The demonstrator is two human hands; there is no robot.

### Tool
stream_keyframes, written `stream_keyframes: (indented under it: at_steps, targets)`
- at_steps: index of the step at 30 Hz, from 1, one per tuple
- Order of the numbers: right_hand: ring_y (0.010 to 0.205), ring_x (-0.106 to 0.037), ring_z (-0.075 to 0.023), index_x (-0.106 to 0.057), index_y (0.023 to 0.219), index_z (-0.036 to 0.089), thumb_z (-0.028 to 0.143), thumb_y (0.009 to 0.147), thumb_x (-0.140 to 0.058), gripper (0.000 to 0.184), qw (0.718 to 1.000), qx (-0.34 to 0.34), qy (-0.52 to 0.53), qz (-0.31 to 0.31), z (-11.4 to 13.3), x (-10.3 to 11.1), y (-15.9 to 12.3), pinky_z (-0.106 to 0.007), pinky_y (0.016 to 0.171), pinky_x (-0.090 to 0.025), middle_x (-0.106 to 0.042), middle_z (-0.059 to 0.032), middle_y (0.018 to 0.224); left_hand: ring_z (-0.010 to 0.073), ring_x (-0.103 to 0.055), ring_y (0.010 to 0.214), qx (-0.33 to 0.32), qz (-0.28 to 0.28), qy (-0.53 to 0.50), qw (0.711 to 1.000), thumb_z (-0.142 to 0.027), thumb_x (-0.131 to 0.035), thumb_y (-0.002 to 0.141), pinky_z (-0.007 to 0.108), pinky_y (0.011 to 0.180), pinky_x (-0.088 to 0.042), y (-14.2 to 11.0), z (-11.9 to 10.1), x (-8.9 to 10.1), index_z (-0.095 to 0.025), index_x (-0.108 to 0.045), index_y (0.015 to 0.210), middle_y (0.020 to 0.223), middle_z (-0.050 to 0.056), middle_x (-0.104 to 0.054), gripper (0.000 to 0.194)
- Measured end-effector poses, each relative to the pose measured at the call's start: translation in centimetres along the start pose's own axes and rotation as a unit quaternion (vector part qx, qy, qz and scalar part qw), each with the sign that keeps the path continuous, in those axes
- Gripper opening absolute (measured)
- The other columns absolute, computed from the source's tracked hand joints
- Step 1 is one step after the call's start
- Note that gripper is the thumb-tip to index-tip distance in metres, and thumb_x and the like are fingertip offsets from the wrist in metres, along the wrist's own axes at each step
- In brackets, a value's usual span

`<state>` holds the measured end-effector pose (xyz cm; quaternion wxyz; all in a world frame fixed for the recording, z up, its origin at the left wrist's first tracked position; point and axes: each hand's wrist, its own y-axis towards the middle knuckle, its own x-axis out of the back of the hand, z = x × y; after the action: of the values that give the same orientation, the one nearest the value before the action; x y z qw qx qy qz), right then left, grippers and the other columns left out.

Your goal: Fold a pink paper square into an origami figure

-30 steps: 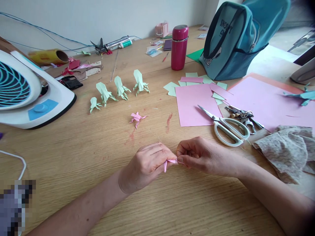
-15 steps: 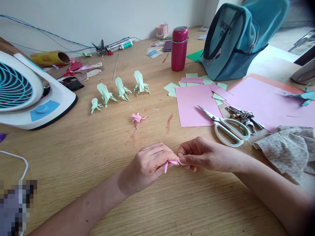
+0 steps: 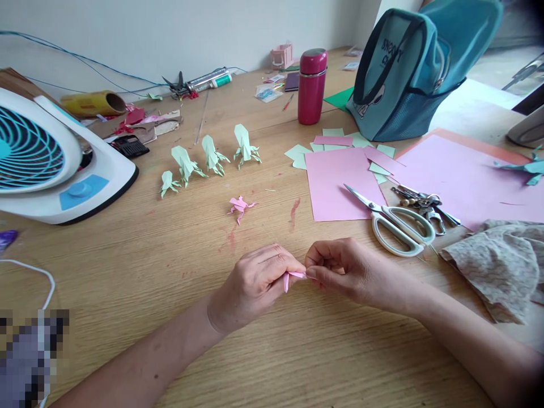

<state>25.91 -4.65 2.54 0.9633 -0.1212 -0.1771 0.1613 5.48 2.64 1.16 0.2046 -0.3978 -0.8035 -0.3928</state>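
Note:
A small folded piece of pink paper (image 3: 287, 281) is pinched in my left hand (image 3: 257, 277), its pointed ends showing below the fingers. My right hand (image 3: 352, 272) has thumb and forefinger pressed together on the paper's right tip; the rest of the fold is hidden by the fingers. Beyond my hands stands a small pink origami figure (image 3: 240, 206) with thin legs. Behind it, several pale green origami figures (image 3: 183, 163) stand in a slanting row on the wooden table (image 3: 204, 362).
White-handled scissors (image 3: 399, 229) lie across a pink sheet (image 3: 335, 187), beside a bunch of keys (image 3: 429, 207) and a patterned cloth (image 3: 497, 266). A fan (image 3: 89, 192) stands at left. Farther back are a magenta flask (image 3: 311, 93) and a blue backpack (image 3: 408, 85).
My right fingers have closed up and turned slightly at the paper's tip, and less of that tip shows. My left hand keeps its pinch. The whole view has shifted slightly.

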Motion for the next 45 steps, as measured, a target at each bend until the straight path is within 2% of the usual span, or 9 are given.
stream_keyframes:
  at_steps: [5,11,15,19,22,28,33,38,45]
  targets:
    - [0.058,-0.041,-0.0092,-0.062,0.083,0.017,0.032,0.092,-0.058,0.019,0.999,0.007,0.034,0.000,0.0,0.0,-0.1,-0.021,0.049,-0.029,-0.051,0.0030,0.067,0.0111,-0.064,0.076,0.030,-0.020,-0.053,0.998,-0.006,-0.061,0.093,0.020,0.070,-0.050,-0.1,0.1,0.0,-0.014,-0.068,0.092,0.082,0.004,-0.070,0.011]
    - [0.059,-0.046,-0.0103,-0.063,0.082,0.017,0.029,0.093,-0.057,0.018,1.000,0.025,-0.009,-0.007,0.6,0.0,-0.4,-0.022,0.052,-0.032,-0.057,0.0018,0.068,0.0138,-0.065,0.079,0.004,-0.017,-0.089,0.996,-0.005,-0.061,0.092,0.024,0.072,-0.052,0.0,0.4,0.1,-0.013,-0.070,0.096,0.083,0.006,-0.071,0.013]
    - [0.065,-0.053,-0.0121,-0.061,0.087,0.017,0.032,0.095,-0.057,0.017,0.996,0.051,0.078,-0.013,0.1,-0.4,-0.3,-0.023,0.056,-0.039,-0.062,-0.0006,0.075,0.0124,-0.065,0.073,0.030,-0.052,-0.102,0.993,-0.007,-0.065,0.090,0.022,0.066,-0.051,0.1,0.5,0.0,-0.014,-0.070,0.089,0.078,0.004,-0.070,0.009]
    - [0.080,-0.061,-0.0157,-0.059,0.097,0.019,0.031,0.094,-0.061,0.013,0.983,0.119,0.090,-0.106,-0.2,-1.0,-0.3,-0.027,0.071,-0.048,-0.065,-0.0033,0.088,0.0116,-0.064,0.070,0.056,-0.121,-0.084,0.988,-0.006,-0.070,0.087,0.021,0.063,-0.050,0.1,0.3,-0.3,-0.014,-0.068,0.086,0.076,0.003,-0.069,0.008]
    - [0.081,-0.059,-0.0147,-0.058,0.096,0.021,0.031,0.094,-0.063,0.011,0.970,0.148,0.136,-0.139,-0.5,-1.7,-0.1,-0.028,0.075,-0.048,-0.063,-0.0023,0.091,0.0126,-0.064,0.072,0.031,-0.145,-0.078,0.986,-0.001,-0.067,0.086,0.024,0.067,-0.052,-0.1,0.1,-0.4,-0.014,-0.068,0.088,0.078,0.004,-0.068,0.012]
    - [0.069,-0.050,-0.0133,-0.062,0.088,0.018,0.042,0.086,-0.071,0.026,0.971,0.049,0.215,-0.087,-0.7,-2.3,0.4,-0.027,0.061,-0.037,-0.059,-0.0005,0.077,0.0153,-0.065,0.078,-0.020,-0.145,-0.033,0.989,0.003,-0.068,0.083,0.027,0.070,-0.055,-0.2,-0.1,-0.2,-0.012,-0.068,0.094,0.082,0.006,-0.067,0.018]
    - [0.066,-0.045,-0.0123,-0.061,0.082,0.017,0.044,0.076,-0.080,0.033,0.958,0.025,0.275,-0.082,-0.2,-2.1,0.5,-0.025,0.059,-0.033,-0.055,0.0017,0.071,0.0161,-0.065,0.079,-0.020,-0.127,-0.019,0.992,0.002,-0.069,0.082,0.028,0.070,-0.055,-0.3,-0.1,-0.2,-0.012,-0.068,0.097,0.084,0.007,-0.068,0.020]
    - [0.064,-0.042,-0.0120,-0.062,0.078,0.017,0.048,0.072,-0.081,0.036,0.959,-0.005,0.275,-0.068,0.2,-1.9,0.7,-0.025,0.057,-0.031,-0.055,0.0012,0.069,0.0167,-0.066,0.080,-0.024,-0.106,-0.008,0.994,0.002,-0.069,0.083,0.029,0.072,-0.055,-0.5,-0.1,-0.3,-0.011,-0.068,0.098,0.085,0.008,-0.070,0.021]
    - [0.062,-0.038,-0.0117,-0.063,0.078,0.017,0.053,0.075,-0.076,0.039,0.970,-0.020,0.239,-0.048,-0.2,-1.6,0.5,-0.027,0.057,-0.026,-0.052,0.0016,0.067,0.0156,-0.066,0.078,-0.022,-0.099,0.004,0.995,-0.001,-0.069,0.084,0.028,0.070,-0.055,-0.3,-0.3,-0.1,-0.014,-0.067,0.095,0.083,0.007,-0.070,0.017]
